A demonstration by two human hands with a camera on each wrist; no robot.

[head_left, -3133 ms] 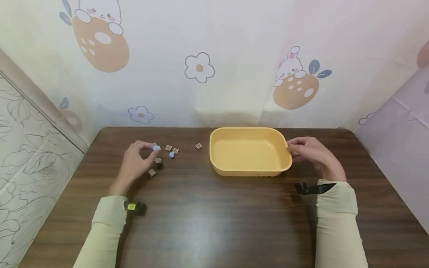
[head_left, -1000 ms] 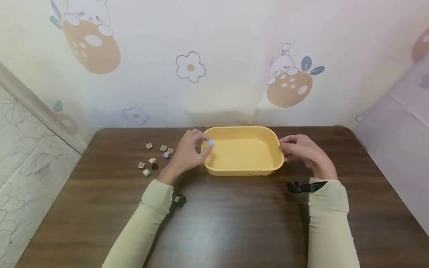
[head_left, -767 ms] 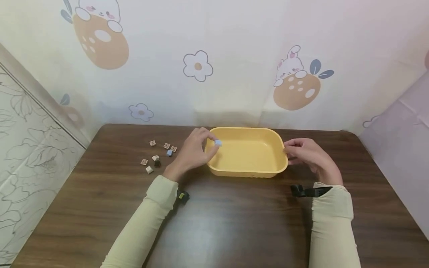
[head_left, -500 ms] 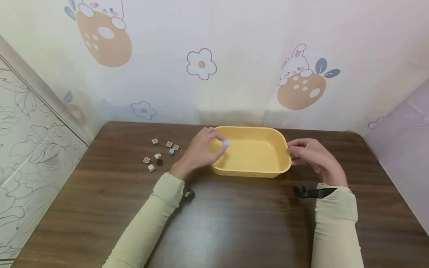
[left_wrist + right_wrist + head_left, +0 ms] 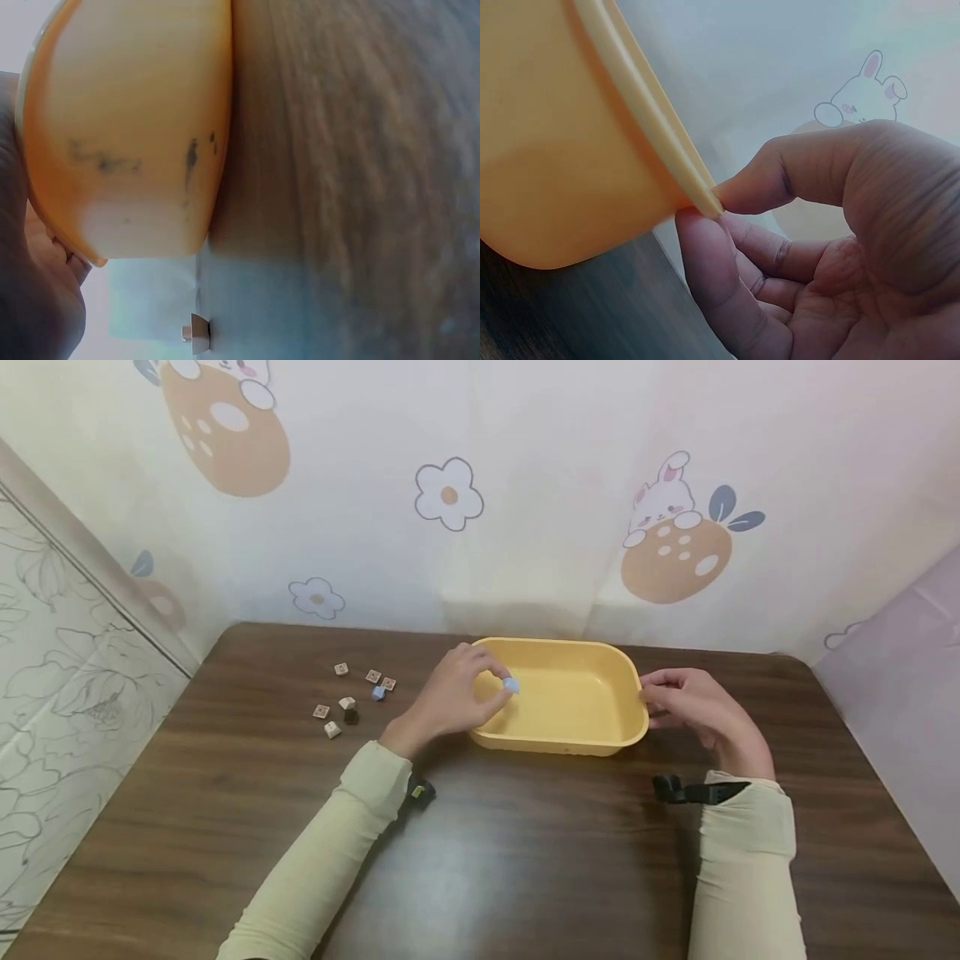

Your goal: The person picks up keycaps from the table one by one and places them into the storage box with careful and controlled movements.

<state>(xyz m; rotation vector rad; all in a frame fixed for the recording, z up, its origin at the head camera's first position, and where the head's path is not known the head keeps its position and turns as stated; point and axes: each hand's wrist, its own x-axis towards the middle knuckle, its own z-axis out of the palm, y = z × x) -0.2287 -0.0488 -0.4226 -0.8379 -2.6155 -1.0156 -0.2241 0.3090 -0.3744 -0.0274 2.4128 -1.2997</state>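
Near the centre of the head view, the left hand [image 5: 461,689] is pinching a light-blue keycap [image 5: 511,685] between thumb and finger, holding it over the left end of a yellow tub [image 5: 577,697]; how high above the tub's floor it is hanging cannot be told. At centre right, the right hand [image 5: 697,702] is gripping the tub's right rim, and the right wrist view is showing thumb and fingers closing on that edge. The left hand is covering part of the tub's left rim, and in the left wrist view the tub's smudged outer wall is blocking sight of the fingertips.

Left of the left hand, loose keycaps are lying on the brown wooden table [image 5: 480,860]: a second blue keycap [image 5: 378,692] is sitting beside two cream ones, a dark keycap [image 5: 351,717] is lying by a cream keycap [image 5: 347,702], and more cream ones are lying around them. One small keycap [image 5: 196,334] is showing at the bottom of the left wrist view, past the tub. Across the top of the head view, a rabbit-and-flower printed backdrop [image 5: 540,510] is rising behind the table, and black wrist straps are circling both sleeves.
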